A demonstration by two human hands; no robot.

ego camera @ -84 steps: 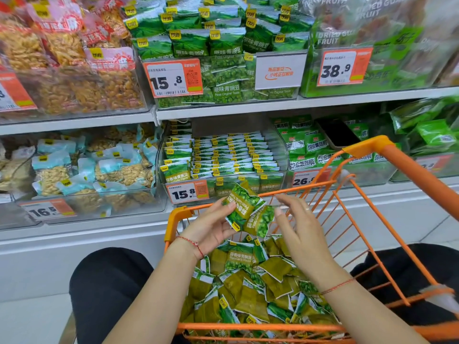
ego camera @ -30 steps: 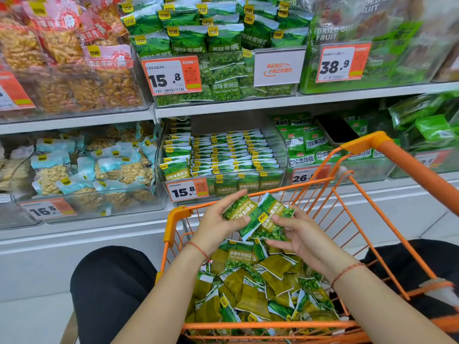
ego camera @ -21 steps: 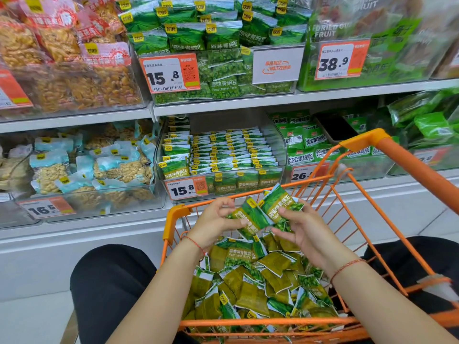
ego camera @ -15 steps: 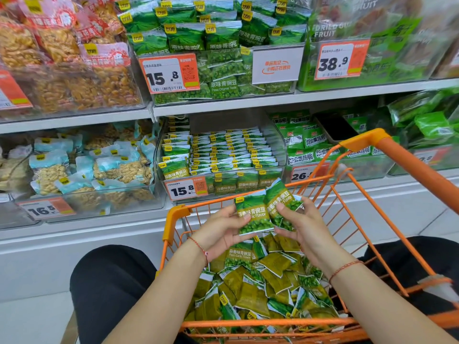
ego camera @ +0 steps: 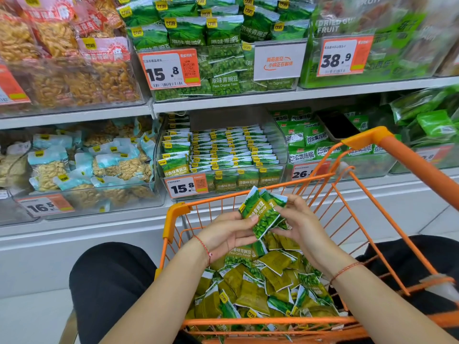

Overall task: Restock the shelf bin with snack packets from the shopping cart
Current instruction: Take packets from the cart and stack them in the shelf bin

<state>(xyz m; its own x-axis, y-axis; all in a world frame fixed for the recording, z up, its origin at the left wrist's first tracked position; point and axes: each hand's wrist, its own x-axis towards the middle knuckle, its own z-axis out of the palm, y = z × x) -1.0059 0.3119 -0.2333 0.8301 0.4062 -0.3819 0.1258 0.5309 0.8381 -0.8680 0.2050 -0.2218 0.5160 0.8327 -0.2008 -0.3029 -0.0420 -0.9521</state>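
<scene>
Both my hands hold a small stack of green pea snack packets (ego camera: 262, 212) above the orange shopping cart (ego camera: 387, 219). My left hand (ego camera: 228, 234) supports the stack from below and the left, thumb on its front. My right hand (ego camera: 295, 219) pinches its right edge. Under them, several loose green packets (ego camera: 260, 289) fill the cart. Straight ahead on the lower shelf, the clear bin (ego camera: 221, 155) with the 15.8 price tag holds neat rows of the same packets.
A bin of pale blue nut packets (ego camera: 82, 165) stands left of the target bin, and a bin of green vegetable crisps (ego camera: 313, 142) to the right. The upper shelf (ego camera: 223, 99) overhangs the bins. My dark-clothed knees flank the cart.
The separate packets I was fanning between my hands have been drawn together into one stack, tilted and held a little higher over the cart. The view has shifted slightly.
</scene>
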